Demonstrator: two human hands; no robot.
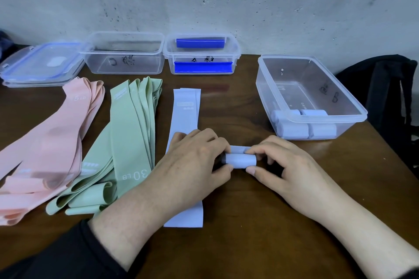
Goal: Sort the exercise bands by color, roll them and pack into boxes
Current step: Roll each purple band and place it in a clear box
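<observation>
Pinched at both ends, a lavender roll (240, 161) is being held by the left hand (195, 161) and right hand (285, 165) on the table (249, 222), near the box (353, 108). Any slackening is risking the springy band being unwound.

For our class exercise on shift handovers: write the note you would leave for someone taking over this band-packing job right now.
Left hand and right hand both grip a nearly finished lilac roll at its ends, just above the table.
Done: four lilac rolls sit in the near end of the box on the right. Bands are sorted by color.
Left: box this roll, then roll the flat lilac band under the left hand, the green pile and the pink pile.
Two clear boxes stand at the wall, one holding blue strips; lids are stacked at far left.
</observation>
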